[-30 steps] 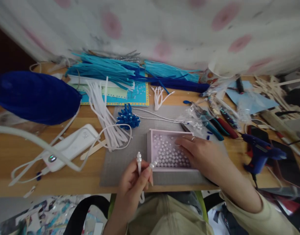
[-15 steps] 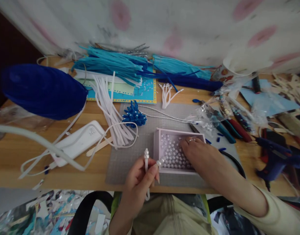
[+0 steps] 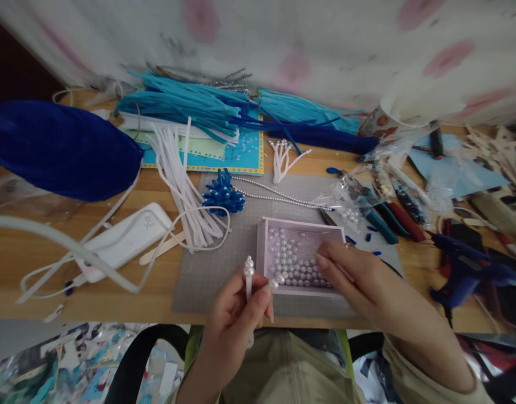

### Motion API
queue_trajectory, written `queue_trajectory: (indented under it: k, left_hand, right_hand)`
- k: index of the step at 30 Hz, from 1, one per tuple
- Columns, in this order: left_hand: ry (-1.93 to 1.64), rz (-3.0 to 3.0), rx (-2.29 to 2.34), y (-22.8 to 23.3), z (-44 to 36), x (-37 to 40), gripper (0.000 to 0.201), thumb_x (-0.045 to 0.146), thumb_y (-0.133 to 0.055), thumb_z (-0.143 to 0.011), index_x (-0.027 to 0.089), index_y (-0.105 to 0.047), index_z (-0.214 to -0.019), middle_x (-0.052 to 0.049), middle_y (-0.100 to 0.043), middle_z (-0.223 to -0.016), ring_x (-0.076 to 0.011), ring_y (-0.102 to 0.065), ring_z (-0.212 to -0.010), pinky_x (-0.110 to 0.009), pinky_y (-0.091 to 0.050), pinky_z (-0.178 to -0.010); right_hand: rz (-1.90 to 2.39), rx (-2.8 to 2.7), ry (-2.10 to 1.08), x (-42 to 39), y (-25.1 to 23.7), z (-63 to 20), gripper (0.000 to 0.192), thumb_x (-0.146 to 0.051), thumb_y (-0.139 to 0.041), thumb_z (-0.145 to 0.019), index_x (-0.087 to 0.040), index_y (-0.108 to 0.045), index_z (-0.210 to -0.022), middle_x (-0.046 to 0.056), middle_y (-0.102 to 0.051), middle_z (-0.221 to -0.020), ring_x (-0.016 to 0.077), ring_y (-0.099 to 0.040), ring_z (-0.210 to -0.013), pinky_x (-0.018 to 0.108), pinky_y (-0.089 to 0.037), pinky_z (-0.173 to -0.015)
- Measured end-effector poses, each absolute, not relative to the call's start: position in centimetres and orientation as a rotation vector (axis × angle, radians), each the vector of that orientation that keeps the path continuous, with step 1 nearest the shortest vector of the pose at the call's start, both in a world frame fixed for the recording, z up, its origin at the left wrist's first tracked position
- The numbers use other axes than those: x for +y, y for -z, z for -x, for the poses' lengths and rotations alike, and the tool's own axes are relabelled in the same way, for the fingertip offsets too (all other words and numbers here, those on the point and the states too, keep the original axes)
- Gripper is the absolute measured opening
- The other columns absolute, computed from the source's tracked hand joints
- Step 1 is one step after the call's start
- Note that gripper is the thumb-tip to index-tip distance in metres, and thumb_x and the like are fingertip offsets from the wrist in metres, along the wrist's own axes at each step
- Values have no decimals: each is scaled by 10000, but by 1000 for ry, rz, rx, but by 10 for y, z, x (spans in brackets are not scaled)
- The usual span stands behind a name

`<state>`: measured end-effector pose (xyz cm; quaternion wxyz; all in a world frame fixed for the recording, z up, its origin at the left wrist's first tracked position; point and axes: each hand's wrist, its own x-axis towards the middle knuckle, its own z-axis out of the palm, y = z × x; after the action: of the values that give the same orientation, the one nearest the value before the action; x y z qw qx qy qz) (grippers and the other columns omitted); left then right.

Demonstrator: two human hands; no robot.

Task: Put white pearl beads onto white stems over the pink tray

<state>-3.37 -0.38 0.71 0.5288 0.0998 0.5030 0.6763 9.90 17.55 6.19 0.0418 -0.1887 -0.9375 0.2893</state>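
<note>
My left hand pinches a white stem with pearls on its tips upright, just left of a pale pink tray full of loose white pearls. My right hand hovers over the tray's right part, fingers drawn together at the tips; whether a pearl sits between them I cannot tell. The tray rests on a grey cutting mat.
White strips, a blue pom-like flower, a pearl string, blue strip bundles, a white power bank, pliers, a blue glue gun and a dark blue cushion crowd the wooden table.
My right hand has lifted off the pearls and pulled back toward me, with fingertips pinched together. The left hand keeps holding the stem in the same place.
</note>
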Motion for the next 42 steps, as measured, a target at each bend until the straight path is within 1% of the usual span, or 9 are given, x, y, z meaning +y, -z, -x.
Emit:
queue_trajectory:
  k: [2,5,8,10,12,15,24,33,42]
  left_hand:
    - [-1616,-185,1212,-15,31,-4,301,476,-744,-846,188,-671,-893,40,-567,-621,-63,-436,-545,-192,-314,-509]
    - [-1612,-143,1184,-27,27,-1,318,483,-775,-814,187,-672,-869,46,-574,-612,-58,-444,-543,-191,-323,-523]
    - [-1601,-161,1175,-35,24,2,282,455,-761,-838,188,-678,-877,49,-590,-612,-52,-453,-540,-193,-333,-540]
    - [-1592,-179,1175,-39,23,3,248,429,-753,-853,190,-686,-872,48,-602,-613,-54,-475,-556,-194,-346,-559]
    - [-1579,-184,1172,-42,22,3,226,411,-756,-853,195,-691,-855,47,-618,-625,-57,-495,-575,-190,-354,-572]
    - [-1558,-180,1162,-44,22,3,216,411,-752,-856,204,-690,-846,50,-626,-642,-58,-504,-587,-186,-363,-584]
    - [-1493,-261,1177,-41,24,3,303,491,-724,-855,196,-663,-831,42,-596,-650,-74,-458,-586,-216,-333,-563]
    - [-1443,-289,1166,-42,25,3,293,490,-694,-880,204,-643,-846,55,-566,-642,-78,-417,-586,-216,-327,-575]
    - [-1460,-281,1151,-42,26,4,279,477,-703,-877,206,-645,-842,57,-568,-651,-76,-431,-593,-204,-358,-590]
  right_hand:
    - [576,-2617,-1111,171,-59,-102,177,-210,-524,-995,-206,-594,-833,0,-640,-717,138,-620,-629,235,-471,-595]
    - [568,-2130,-1399,159,-49,-101,33,-219,-701,-915,-223,-700,-882,6,-726,-808,153,-686,-756,229,-529,-680]
    - [541,-1760,-1606,147,-39,-95,30,-223,-782,-854,-240,-762,-868,-1,-769,-808,154,-712,-759,234,-560,-689]
    - [490,-1651,-1671,142,-35,-92,50,-228,-811,-826,-249,-792,-867,-1,-792,-816,158,-723,-752,253,-575,-707]
    - [452,-1595,-1689,140,-32,-90,68,-233,-825,-812,-256,-808,-874,0,-806,-830,161,-727,-753,274,-582,-727]
    - [433,-1575,-1708,140,-31,-90,77,-235,-832,-805,-258,-815,-876,1,-813,-831,161,-722,-733,287,-581,-712]
    - [400,-1586,-1723,140,-31,-87,81,-244,-832,-806,-263,-813,-882,5,-813,-837,170,-715,-725,309,-573,-690]
    - [373,-1641,-1710,143,-31,-90,103,-239,-827,-810,-278,-815,-904,10,-813,-861,185,-721,-746,329,-571,-685]
    - [369,-1714,-1665,145,-33,-89,94,-257,-823,-813,-280,-817,-904,4,-817,-869,186,-727,-744,336,-572,-714]
